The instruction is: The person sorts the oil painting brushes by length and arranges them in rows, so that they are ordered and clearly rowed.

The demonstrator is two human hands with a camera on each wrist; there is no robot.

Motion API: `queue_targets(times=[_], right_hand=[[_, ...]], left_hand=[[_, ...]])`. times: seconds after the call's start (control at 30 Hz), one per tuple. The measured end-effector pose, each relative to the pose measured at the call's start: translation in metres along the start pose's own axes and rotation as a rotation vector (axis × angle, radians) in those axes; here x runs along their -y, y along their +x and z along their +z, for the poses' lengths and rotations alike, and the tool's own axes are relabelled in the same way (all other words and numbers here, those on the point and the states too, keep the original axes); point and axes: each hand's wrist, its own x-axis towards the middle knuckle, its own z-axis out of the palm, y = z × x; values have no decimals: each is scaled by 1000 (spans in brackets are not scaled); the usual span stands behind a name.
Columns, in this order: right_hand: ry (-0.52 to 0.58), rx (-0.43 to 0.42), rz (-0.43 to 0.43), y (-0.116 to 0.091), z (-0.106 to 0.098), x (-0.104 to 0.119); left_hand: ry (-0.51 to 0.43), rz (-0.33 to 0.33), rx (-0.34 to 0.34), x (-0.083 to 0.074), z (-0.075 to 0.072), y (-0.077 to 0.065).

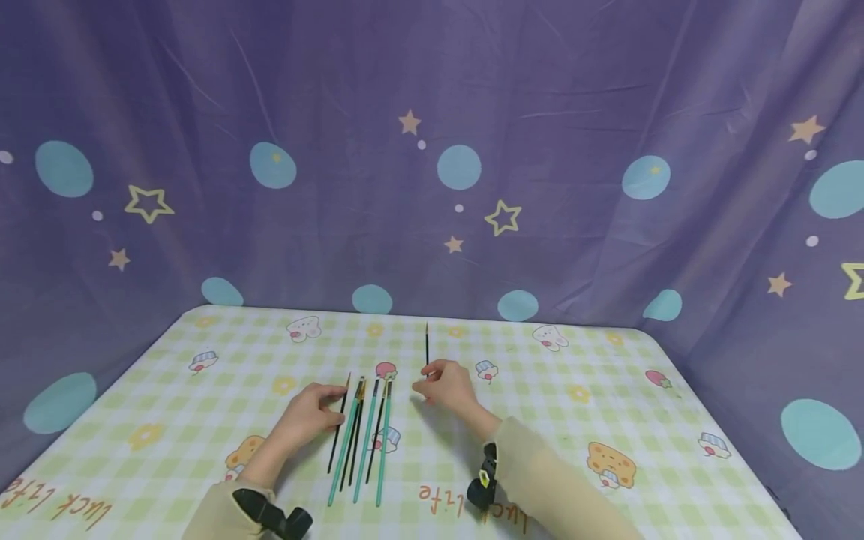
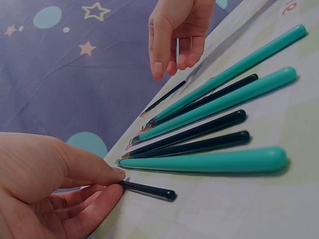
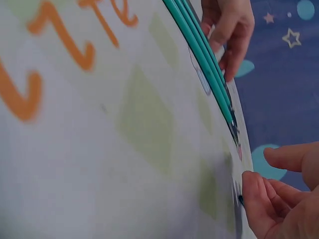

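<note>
Eight paintbrushes are on the bench, which is covered with a green-and-white checked cloth printed with cakes, flowers and orange lettering. Three have turquoise handles; five have black handles.

Seven brushes form a group left of the bench centreline, side by side, with bristle ends directed toward the far edge and handle ends toward the near edge. Sequence from the left edge of the bench: black, turquoise, black, black, turquoise, black, turquoise.

Left hand: positioned at the left side of the group. The thumb and fingers pinch the leftmost black brush along its upper portion; the handle end projects from the grip. The adjacent turquoise brush lies just beside it.

Right hand: positioned right of the group, near the middle of the bench. Thumb and fingers are spread apart and grip nothing. The separate black brush extends from behind these fingers toward the far edge, bristle end nearest that edge. Contact between this brush and the fingers cannot be confirmed.

Both forearms enter from the near edge in beige sleeves, each with a black wrist camera. A purple curtain with stars and blue ovals hangs behind the far edge.
</note>
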Motion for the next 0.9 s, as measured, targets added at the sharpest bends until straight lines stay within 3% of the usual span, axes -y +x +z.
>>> queue_targets(times=[0.23, 0.53, 0.9], right_hand=[[13, 69, -11, -13, 9, 5], [107, 119, 23, -28, 25, 14], [-1, 95, 33, -35, 43, 21]], left_hand=[[-8, -3, 2, -1, -1, -1], [-34, -3, 8, 0, 0, 0], [-32, -7, 6, 2, 0, 1]])
